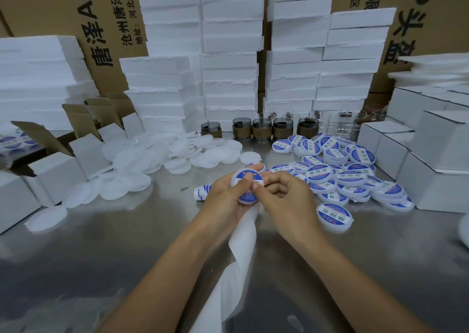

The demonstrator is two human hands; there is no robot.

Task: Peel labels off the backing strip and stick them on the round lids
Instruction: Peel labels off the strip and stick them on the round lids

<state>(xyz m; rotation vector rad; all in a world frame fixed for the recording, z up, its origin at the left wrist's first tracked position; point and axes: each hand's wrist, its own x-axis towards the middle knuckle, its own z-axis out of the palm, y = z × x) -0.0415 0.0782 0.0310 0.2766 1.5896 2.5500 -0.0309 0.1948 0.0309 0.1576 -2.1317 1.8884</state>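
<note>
At 6 o'clock, nearest us, the white backing strip (243, 244) twists up over the steel bench (127, 244) into our hands. Our left hand (223, 200) grips 1 round lid (245, 201), its fingers curled behind the lid and its thumb lying across the blue label (250, 175). Our right hand (289, 198) meets the lid from 3 o'clock, with its thumb pressed on the label's edge and its fingers (276, 183) curled in tight beside the rim. A stretch of strip with labels still on it pokes out at 9 o'clock of the left hand.

At 4 o'clock, 1 labelled lid (334, 217) lies alone. At 2 o'clock is the heap of labelled lids (350, 175), and at 10 o'clock the spread of plain lids (142, 160). White boxes (436, 155) flank the bench at 3 o'clock. At 12 o'clock a row of glass cups (261, 128) stands before stacked foam slabs (228, 66) and printed cartons (101, 15).
</note>
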